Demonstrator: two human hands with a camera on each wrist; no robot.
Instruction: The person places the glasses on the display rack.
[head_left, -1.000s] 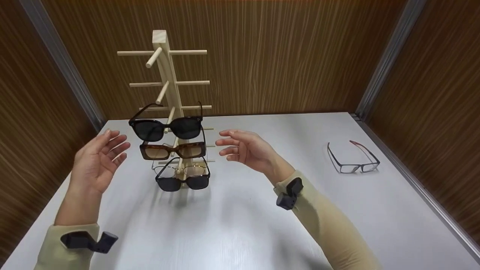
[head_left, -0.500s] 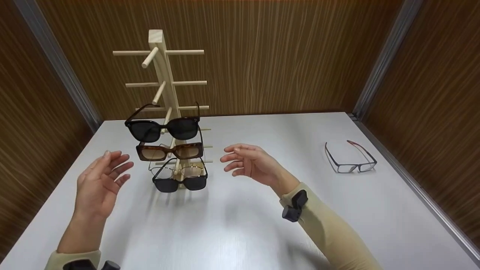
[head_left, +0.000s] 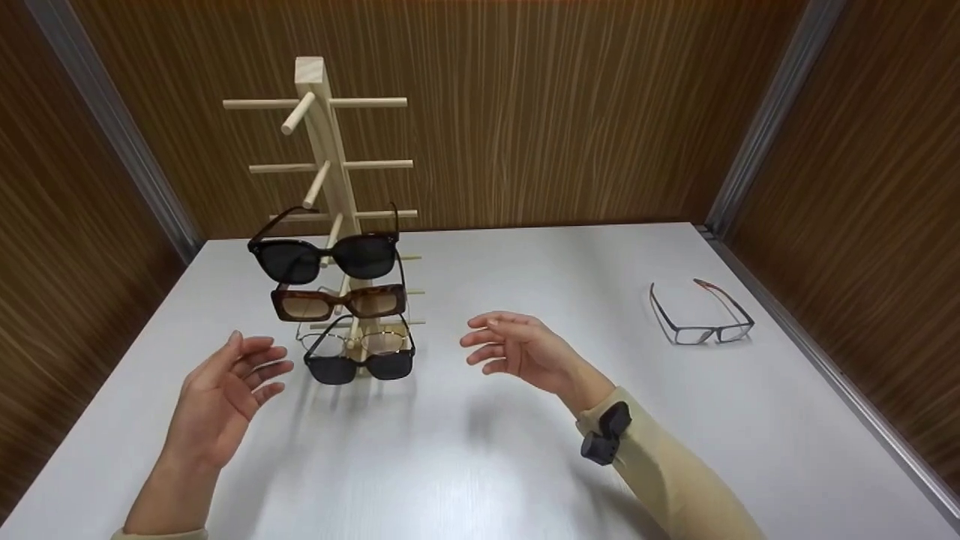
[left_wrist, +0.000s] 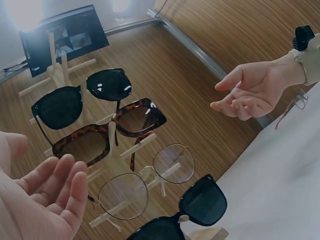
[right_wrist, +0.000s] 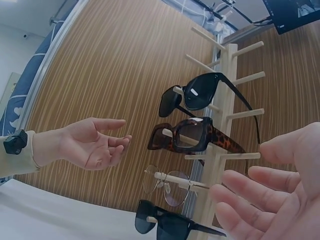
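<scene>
My left hand (head_left: 221, 405) is held palm inward in front and to the left of a wooden eyewear stand (head_left: 330, 142), fingers loosely bent and holding nothing. To the right of the stand hovers my right hand (head_left: 529, 352), also relaxed, with nothing in it. Black sunglasses (head_left: 366, 257) rest on the stand's middle pegs. Below them hang tortoiseshell sunglasses (head_left: 376, 302), then thin wire-framed glasses (left_wrist: 122, 197). Another pair of black sunglasses (head_left: 391, 365) hangs lowest. The two uppermost peg rows hold no eyewear.
Dark-framed glasses (head_left: 694, 335) with reddish inner temples lie unfolded at the right of the white table (head_left: 480, 480). Wood-grain panels (head_left: 540, 112) enclose the back and sides. A dark screen (left_wrist: 65, 40) appears beyond the stand in the left wrist view.
Both hands have drawn back toward the person, away from the stand. The right hand has also shifted right and the left slightly right. The eyewear stays in place on the stand.
</scene>
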